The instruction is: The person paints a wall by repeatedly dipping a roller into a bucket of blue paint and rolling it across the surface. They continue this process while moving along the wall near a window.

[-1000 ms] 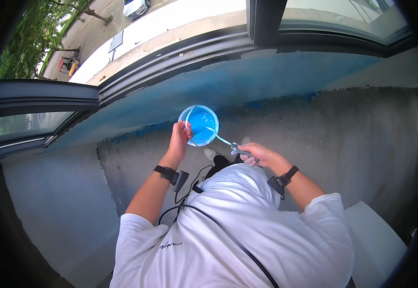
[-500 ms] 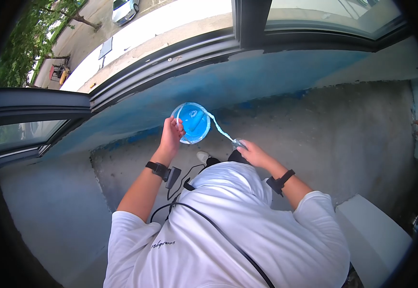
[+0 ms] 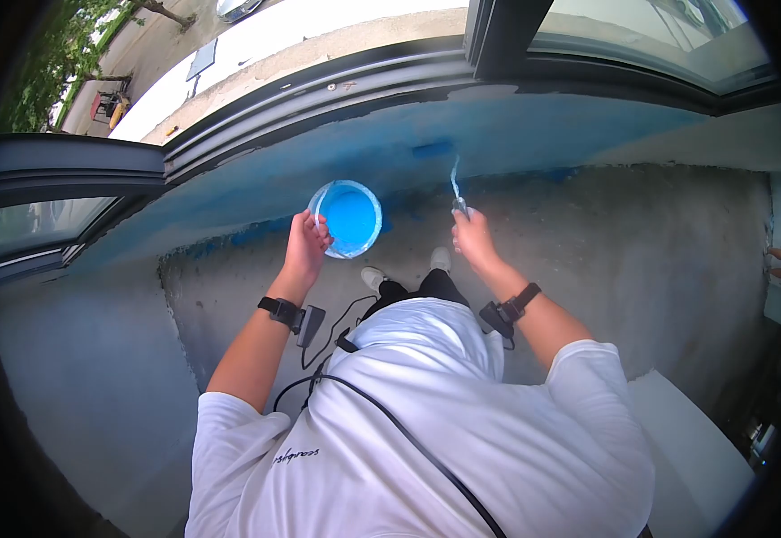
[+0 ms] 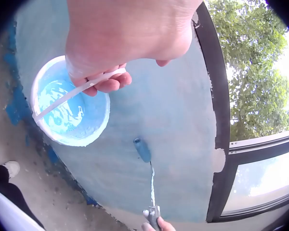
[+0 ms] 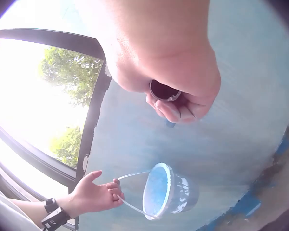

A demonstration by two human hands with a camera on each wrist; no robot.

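My left hand [image 3: 305,247] grips the thin white handle [image 4: 72,97] of a paint bucket [image 3: 353,221], its fingers curled round the handle. Blue paint shows inside the bucket, and paint smears coat the pale rim. In my right hand [image 3: 473,238] is the grey handle of a paint roller [image 4: 143,150], with a paint-streaked rod. The dark blue roller sleeve lies at the blue-painted wall [image 4: 178,110], right of the bucket. From the right wrist view, the fingers wrap the roller's handle end [image 5: 164,90] and hide most of the tool.
A dark window frame [image 3: 319,94] runs above the painted wall, with trees outside. Grey floor [image 3: 588,269] with blue stains lies below. A black cable [image 3: 399,417] crosses my white shirt. A white panel [image 3: 686,430] stands at lower right.
The roller has come out of the bucket and moved up and right to the wall, my right hand rising with it. The bucket stays in the left hand, slightly further left in view.
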